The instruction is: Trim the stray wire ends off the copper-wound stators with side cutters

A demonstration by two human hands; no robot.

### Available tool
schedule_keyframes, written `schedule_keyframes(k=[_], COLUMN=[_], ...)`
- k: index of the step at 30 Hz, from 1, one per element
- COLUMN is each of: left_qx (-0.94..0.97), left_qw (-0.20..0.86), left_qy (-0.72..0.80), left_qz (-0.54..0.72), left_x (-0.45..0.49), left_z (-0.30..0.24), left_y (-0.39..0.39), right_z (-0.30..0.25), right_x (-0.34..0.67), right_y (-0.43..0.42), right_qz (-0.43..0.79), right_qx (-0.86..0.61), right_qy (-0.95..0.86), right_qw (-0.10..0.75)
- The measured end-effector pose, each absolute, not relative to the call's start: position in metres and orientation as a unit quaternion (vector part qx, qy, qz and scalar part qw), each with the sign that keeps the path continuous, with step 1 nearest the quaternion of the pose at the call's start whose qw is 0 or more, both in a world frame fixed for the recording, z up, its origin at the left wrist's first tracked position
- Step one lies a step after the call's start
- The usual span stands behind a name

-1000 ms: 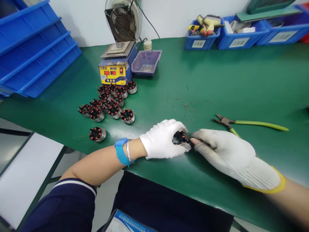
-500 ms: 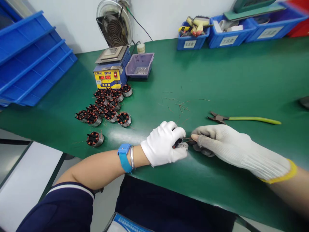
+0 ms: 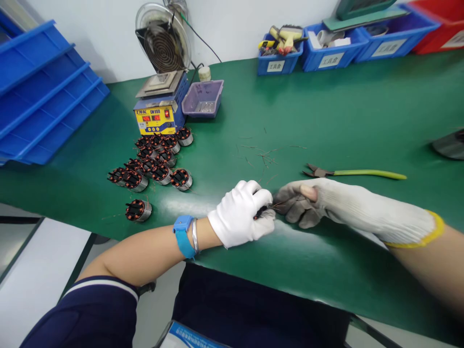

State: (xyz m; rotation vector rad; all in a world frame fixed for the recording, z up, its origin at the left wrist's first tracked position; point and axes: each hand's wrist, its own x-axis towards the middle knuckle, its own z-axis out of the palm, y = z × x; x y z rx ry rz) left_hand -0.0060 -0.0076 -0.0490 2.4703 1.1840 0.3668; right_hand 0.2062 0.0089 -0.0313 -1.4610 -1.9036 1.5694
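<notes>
My left hand (image 3: pixel 241 212), in a white glove, is closed around a small black stator with copper windings (image 3: pixel 260 211) just above the green bench mat (image 3: pixel 326 121). My right hand (image 3: pixel 308 200), in a grey-white glove, pinches thin copper wire ends (image 3: pixel 278 206) that stick out of that stator to the right. Both hands meet near the front edge of the bench. Most of the stator is hidden inside my left fist.
Several wound stators (image 3: pixel 152 162) lie grouped at the left, one apart (image 3: pixel 137 210). Behind them stand a yellow-blue heating unit (image 3: pixel 159 113), a fan (image 3: pixel 163 38) and a purple tray (image 3: pixel 203 98). Green-handled cutters (image 3: pixel 355 172) and wire offcuts (image 3: pixel 263 154) lie nearby. Blue bins (image 3: pixel 47 92) line left and back.
My right hand has drawn back slightly to the right, pulling the wire ends out from the stator. My left hand has closed more tightly over the stator. The view has shifted left.
</notes>
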Motion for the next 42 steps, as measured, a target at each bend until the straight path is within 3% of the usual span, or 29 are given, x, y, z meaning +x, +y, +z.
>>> schedule_keyframes(k=[4, 12, 17, 22, 23, 26, 28, 36, 42], left_qx=[0.878, 0.88, 0.882, 0.886, 0.886, 0.887, 0.888, 0.868, 0.812], left_qw=[0.187, 0.189, 0.189, 0.188, 0.188, 0.185, 0.183, 0.186, 0.343], left_qy=[0.423, 0.422, 0.414, 0.4, 0.4, 0.399, 0.398, 0.44, 0.421], left_qz=[0.122, 0.11, 0.126, 0.137, 0.138, 0.14, 0.137, 0.138, 0.215], left_x=[-0.005, -0.005, -0.005, -0.005, -0.005, -0.005, -0.005, -0.003, -0.012], left_z=[-0.047, -0.046, -0.049, -0.051, -0.051, -0.051, -0.05, -0.045, -0.037], left_y=[-0.008, -0.008, -0.008, -0.008, -0.008, -0.008, -0.007, -0.011, -0.014], right_z=[-0.027, -0.025, -0.018, -0.019, -0.021, -0.024, -0.026, -0.028, -0.031], right_x=[0.195, 0.203, 0.234, 0.235, 0.228, 0.204, 0.192, 0.187, 0.183], right_y=[0.015, 0.009, 0.01, 0.026, 0.027, 0.024, 0.018, 0.012, 0.001], right_qz=[0.673, 0.628, 0.595, 0.612, 0.637, 0.678, 0.68, 0.67, 0.604], right_qx=[-0.466, -0.489, -0.424, -0.489, -0.489, -0.478, -0.479, -0.503, -0.541], right_qy=[-0.57, -0.605, -0.681, -0.591, -0.564, -0.556, -0.555, -0.545, -0.577], right_qw=[0.066, 0.025, -0.062, 0.193, 0.193, 0.059, 0.015, 0.041, 0.093])
